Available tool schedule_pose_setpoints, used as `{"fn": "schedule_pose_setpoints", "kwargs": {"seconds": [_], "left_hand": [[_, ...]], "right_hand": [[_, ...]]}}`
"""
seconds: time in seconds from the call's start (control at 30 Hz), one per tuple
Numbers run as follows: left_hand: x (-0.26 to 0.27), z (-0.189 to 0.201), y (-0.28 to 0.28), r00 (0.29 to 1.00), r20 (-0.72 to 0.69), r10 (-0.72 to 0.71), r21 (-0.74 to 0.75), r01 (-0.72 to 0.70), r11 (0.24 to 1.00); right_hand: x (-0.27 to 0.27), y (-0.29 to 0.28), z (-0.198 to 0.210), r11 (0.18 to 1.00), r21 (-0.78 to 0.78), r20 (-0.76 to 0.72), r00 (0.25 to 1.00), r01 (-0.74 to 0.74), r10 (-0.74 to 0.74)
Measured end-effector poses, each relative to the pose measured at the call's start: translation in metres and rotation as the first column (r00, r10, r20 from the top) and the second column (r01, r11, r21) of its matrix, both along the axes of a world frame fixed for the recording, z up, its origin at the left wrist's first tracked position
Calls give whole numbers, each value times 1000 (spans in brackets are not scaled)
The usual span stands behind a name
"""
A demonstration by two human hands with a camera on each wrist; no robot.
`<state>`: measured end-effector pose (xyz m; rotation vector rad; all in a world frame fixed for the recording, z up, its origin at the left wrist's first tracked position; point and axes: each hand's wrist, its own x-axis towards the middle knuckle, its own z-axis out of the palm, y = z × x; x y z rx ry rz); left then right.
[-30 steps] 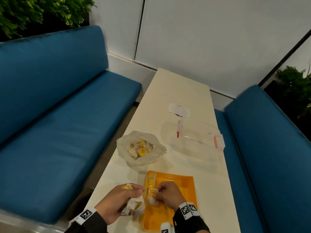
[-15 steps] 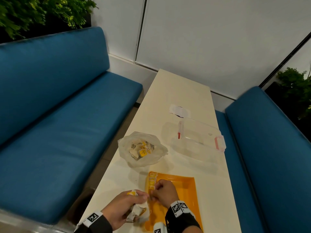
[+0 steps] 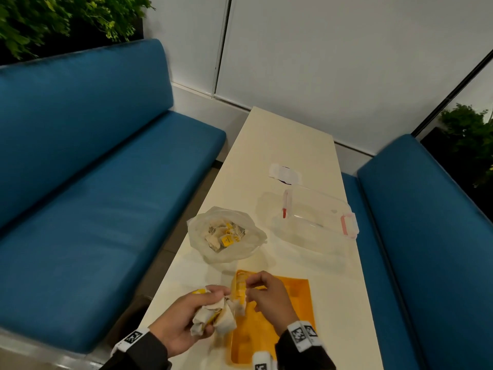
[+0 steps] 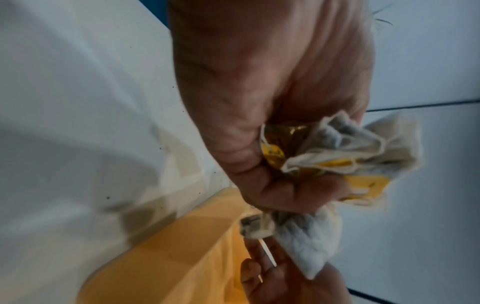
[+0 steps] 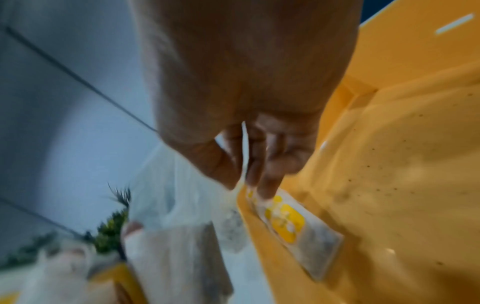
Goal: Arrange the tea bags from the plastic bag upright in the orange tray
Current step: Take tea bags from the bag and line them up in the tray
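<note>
The orange tray [image 3: 290, 311] lies on the table's near end. My left hand [image 3: 210, 305] grips a crumpled bundle of tea bags [image 3: 213, 319] just left of it; the left wrist view shows the bundle [image 4: 350, 152] squeezed in my left hand [image 4: 259, 102] above the tray's rim [image 4: 168, 257]. My right hand [image 3: 253, 285] reaches over the tray's left wall. Its fingertips pinch the top of a tea bag [image 5: 298, 228] that stands on edge against the wall inside the tray [image 5: 402, 185]. The open plastic bag [image 3: 250, 236] beyond the tray holds several more tea bags.
A clear plastic box [image 3: 314, 217] with pink clasps lies right of the plastic bag, and a white paper scrap [image 3: 285, 173] farther back. Blue benches [image 3: 93, 209] [image 3: 426, 236] flank the narrow cream table [image 3: 280, 134]. A white wall closes the far end.
My right hand has moved forward along the tray's left wall, from beside my left hand to the far corner. My left hand still grips the bundle.
</note>
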<state>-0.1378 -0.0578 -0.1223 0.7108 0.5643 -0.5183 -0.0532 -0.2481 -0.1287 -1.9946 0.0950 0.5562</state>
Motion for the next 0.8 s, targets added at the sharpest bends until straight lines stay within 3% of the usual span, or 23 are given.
{"fn": "schedule_pose_setpoints", "kwargs": {"seconds": [0.07, 0.13, 0.3, 0.43, 0.57, 0.8], "left_hand": [[2, 4, 4, 998, 7, 59, -71, -59, 996], [3, 6, 6, 995, 11, 99, -129, -97, 987], [8, 10, -1, 997, 21, 72, -166, -68, 984], [12, 15, -7, 995, 1, 97, -169, -95, 981], [15, 18, -12, 991, -24, 129, -166, -131, 977], [18, 20, -12, 993, -18, 118, -199, -119, 973]], "right_hand": [[-7, -3, 22, 978, 208, -127, 990, -35, 63], [-10, -6, 35, 946, 313, -175, 974, -83, 143], [-14, -7, 39, 901, 414, -108, 975, -132, 193], [-19, 0, 37, 953, 228, 158, 973, -201, 168], [-21, 2, 32, 975, 60, 395, 902, -215, 175], [-11, 5, 31, 972, -30, 364, 903, -233, 228]]}}
